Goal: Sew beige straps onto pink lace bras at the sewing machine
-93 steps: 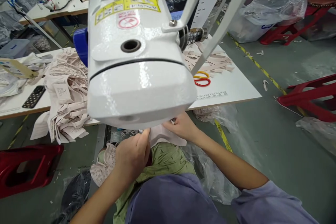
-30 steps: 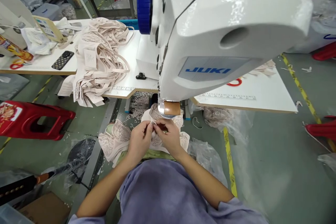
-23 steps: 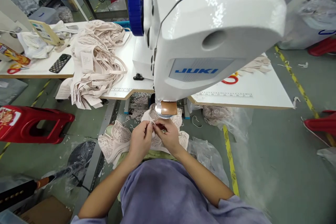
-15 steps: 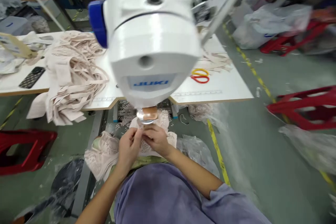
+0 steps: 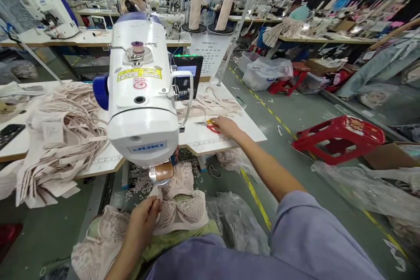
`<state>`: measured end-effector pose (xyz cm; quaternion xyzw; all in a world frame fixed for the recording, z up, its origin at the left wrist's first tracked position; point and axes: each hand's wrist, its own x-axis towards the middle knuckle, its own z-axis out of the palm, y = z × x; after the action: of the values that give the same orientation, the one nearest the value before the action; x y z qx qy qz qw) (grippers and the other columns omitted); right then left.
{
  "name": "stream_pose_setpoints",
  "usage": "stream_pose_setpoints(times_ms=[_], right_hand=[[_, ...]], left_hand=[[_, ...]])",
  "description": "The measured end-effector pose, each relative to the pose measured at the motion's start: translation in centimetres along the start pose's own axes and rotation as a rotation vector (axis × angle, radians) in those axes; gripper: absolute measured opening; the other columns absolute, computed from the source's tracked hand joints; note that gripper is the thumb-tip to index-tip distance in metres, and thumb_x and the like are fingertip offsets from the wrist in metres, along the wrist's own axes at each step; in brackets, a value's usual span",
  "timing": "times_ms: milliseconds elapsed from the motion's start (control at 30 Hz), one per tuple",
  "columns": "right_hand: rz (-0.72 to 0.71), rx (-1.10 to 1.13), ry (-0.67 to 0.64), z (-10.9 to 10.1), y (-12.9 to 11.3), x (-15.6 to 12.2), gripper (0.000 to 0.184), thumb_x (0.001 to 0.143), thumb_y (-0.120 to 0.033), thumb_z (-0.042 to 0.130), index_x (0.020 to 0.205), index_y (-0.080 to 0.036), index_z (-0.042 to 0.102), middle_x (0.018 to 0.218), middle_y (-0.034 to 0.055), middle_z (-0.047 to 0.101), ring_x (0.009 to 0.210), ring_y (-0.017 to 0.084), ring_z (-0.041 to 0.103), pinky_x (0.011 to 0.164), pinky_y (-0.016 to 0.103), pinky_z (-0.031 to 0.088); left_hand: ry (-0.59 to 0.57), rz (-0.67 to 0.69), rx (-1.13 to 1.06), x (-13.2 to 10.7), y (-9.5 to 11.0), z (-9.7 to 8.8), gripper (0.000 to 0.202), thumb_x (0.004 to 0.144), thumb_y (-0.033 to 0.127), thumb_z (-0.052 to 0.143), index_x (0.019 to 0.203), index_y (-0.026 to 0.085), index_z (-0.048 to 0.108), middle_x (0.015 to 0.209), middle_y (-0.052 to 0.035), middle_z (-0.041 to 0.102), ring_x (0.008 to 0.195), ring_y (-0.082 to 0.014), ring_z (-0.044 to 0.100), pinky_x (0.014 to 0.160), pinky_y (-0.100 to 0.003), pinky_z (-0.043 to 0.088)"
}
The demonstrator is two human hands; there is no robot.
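My left hand [image 5: 142, 221] pinches the edge of a beige lace bra [image 5: 179, 210] that lies on my lap, just under the head of a white JUKI sewing machine [image 5: 139, 105]. My right hand [image 5: 225, 126] is stretched out over the white table [image 5: 229, 138] and rests on red-and-yellow handled scissors [image 5: 211, 126]; its fingers curl over the handles. Flat beige fabric pieces [image 5: 210, 105] lie just behind the scissors.
A big heap of beige straps and bras [image 5: 55, 140] covers the table left of the machine. A red plastic stool [image 5: 337, 135] stands on the floor at right. Clear plastic bags [image 5: 236, 227] lie by my lap. Thread cones [image 5: 210, 11] stand behind the machine.
My right hand has left the lace bra and reached out to the scissors on the table. The left hand still holds the bra. My head has lifted, showing the room.
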<state>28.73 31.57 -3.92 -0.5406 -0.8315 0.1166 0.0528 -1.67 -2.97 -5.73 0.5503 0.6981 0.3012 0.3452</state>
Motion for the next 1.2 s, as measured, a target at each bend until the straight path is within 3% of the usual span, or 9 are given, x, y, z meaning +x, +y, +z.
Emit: stream_pose_setpoints(times_ms=[100, 233, 333, 433, 533, 667, 933, 1067, 1200], right_hand=[[-0.054, -0.035, -0.061, 1.0, -0.4, -3.9, 0.035, 0.092, -0.027, 0.055, 0.123, -0.013, 0.061, 0.113, 0.0187, 0.065, 0.098, 0.028, 0.064, 0.082, 0.034, 0.047], [-0.102, 0.1, -0.002, 3.6, -2.6, -13.0, 0.039, 0.095, -0.034, 0.046, 0.129, -0.016, 0.053, 0.113, 0.0166, 0.066, 0.095, 0.028, 0.065, 0.074, 0.036, 0.05], [-0.218, 0.31, -0.009, 5.2, -6.3, -19.8, 0.035, 0.09, -0.036, 0.052, 0.122, -0.022, 0.055, 0.1, 0.0118, 0.069, 0.076, 0.025, 0.066, 0.061, 0.035, 0.051], [-0.37, 0.377, -0.079, 6.1, -11.4, -24.2, 0.04, 0.085, -0.031, 0.06, 0.124, -0.028, 0.055, 0.118, 0.0106, 0.066, 0.095, 0.027, 0.068, 0.073, 0.038, 0.056], [-0.399, 0.41, -0.037, 6.6, -15.3, -25.0, 0.043, 0.083, -0.027, 0.06, 0.126, -0.028, 0.054, 0.121, 0.0107, 0.065, 0.106, 0.027, 0.066, 0.081, 0.039, 0.057], [-0.431, 0.427, 0.014, 6.9, -17.4, -23.6, 0.043, 0.085, -0.028, 0.06, 0.127, -0.024, 0.054, 0.12, 0.0117, 0.064, 0.109, 0.027, 0.064, 0.083, 0.039, 0.057], [-0.426, 0.556, -0.123, 7.2, -17.5, -22.7, 0.033, 0.091, -0.029, 0.058, 0.124, -0.027, 0.059, 0.117, 0.009, 0.068, 0.099, 0.024, 0.067, 0.078, 0.037, 0.056], [-0.299, 0.66, -0.104, 7.7, -16.6, -23.9, 0.03, 0.087, -0.026, 0.059, 0.117, -0.028, 0.061, 0.104, 0.0079, 0.069, 0.074, 0.02, 0.065, 0.062, 0.033, 0.052], [-0.289, 0.726, -0.083, 8.0, -17.0, -24.6, 0.043, 0.078, -0.021, 0.063, 0.12, -0.026, 0.054, 0.111, 0.0094, 0.063, 0.073, 0.018, 0.061, 0.059, 0.031, 0.05]], left_hand=[[-0.025, -0.056, -0.1, -0.1, 0.6, -0.7, 0.039, 0.093, 0.05, 0.043, 0.073, 0.02, 0.059, 0.064, -0.002, 0.062, 0.06, -0.018, 0.056, 0.059, -0.026, 0.042], [-0.074, -0.163, -0.3, -0.5, 1.8, -1.9, 0.035, 0.093, 0.049, 0.048, 0.082, 0.019, 0.063, 0.076, -0.0036, 0.066, 0.069, -0.0168, 0.058, 0.062, -0.025, 0.043], [-0.105, -0.254, -0.528, -0.5, 2.2, -2.4, 0.033, 0.092, 0.048, 0.051, 0.084, 0.019, 0.062, 0.082, -0.0032, 0.066, 0.069, -0.0142, 0.055, 0.064, -0.024, 0.043], [-0.116, -0.313, -0.688, -0.5, 2.3, -2.4, 0.031, 0.091, 0.047, 0.054, 0.084, 0.018, 0.062, 0.083, -0.0031, 0.064, 0.068, -0.0122, 0.053, 0.064, -0.023, 0.043], [-0.1, -0.31, -0.725, -0.6, 2.4, -2.3, 0.03, 0.091, 0.046, 0.056, 0.084, 0.017, 0.063, 0.082, -0.0029, 0.064, 0.067, -0.0114, 0.052, 0.064, -0.023, 0.043], [-0.106, -0.261, -0.623, -0.7, 2.9, -2.3, 0.028, 0.092, 0.042, 0.054, 0.086, 0.017, 0.064, 0.082, -0.0024, 0.066, 0.068, -0.0119, 0.053, 0.065, -0.023, 0.043], [-0.109, -0.245, -0.478, -0.7, 3.0, -2.2, 0.018, 0.088, 0.022, 0.043, 0.078, 0.018, 0.058, 0.075, 0.0001, 0.058, 0.068, -0.0129, 0.05, 0.063, -0.024, 0.039], [-0.085, -0.208, -0.539, -0.8, 2.5, -2.4, 0.024, 0.095, 0.034, 0.045, 0.078, 0.019, 0.052, 0.068, 0.0042, 0.045, 0.06, -0.0105, 0.039, 0.057, -0.023, 0.032], [-0.063, -0.184, -0.505, -0.8, 2.6, -3.1, 0.034, 0.096, 0.044, 0.047, 0.075, 0.018, 0.05, 0.068, 0.0046, 0.046, 0.059, -0.0094, 0.039, 0.057, -0.021, 0.032]])
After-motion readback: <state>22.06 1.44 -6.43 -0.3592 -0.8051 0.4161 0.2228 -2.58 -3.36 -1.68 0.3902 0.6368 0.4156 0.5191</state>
